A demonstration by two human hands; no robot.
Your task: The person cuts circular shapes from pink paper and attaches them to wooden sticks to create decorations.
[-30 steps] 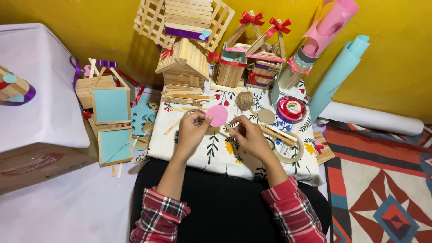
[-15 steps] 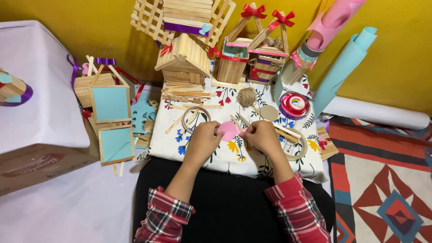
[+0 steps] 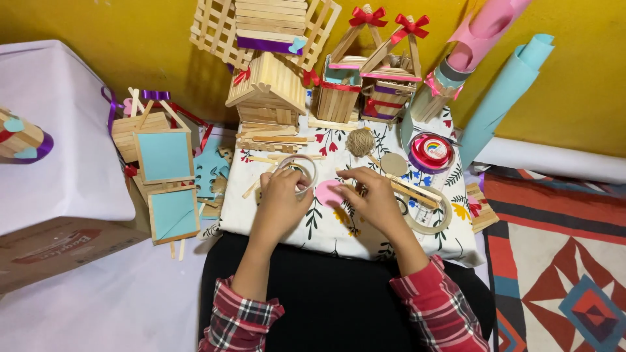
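A small round pink paper piece (image 3: 326, 193) lies on the floral cloth (image 3: 326, 231) between my two hands. My left hand (image 3: 282, 195) rests on the cloth with its fingers curled against a clear tape ring (image 3: 306, 171) and the pink piece's left edge. My right hand (image 3: 368, 195) presses its fingertips on the pink piece's right side. Whether either hand pinches the piece is hard to tell. Red plaid sleeves cover both forearms.
Stick-built houses (image 3: 267, 91) and ribbon-topped frames (image 3: 378, 72) stand at the back. A twine ball (image 3: 359, 141), red ribbon spool (image 3: 430, 151), large tape ring (image 3: 430, 218), blue-panelled stick frames (image 3: 163, 156), rolled blue paper (image 3: 502, 91) and a cardboard box (image 3: 59, 244) surround the cloth.
Both hands have come down from holding the pink piece up in the air to laying it flat on the cloth, nearer my body.
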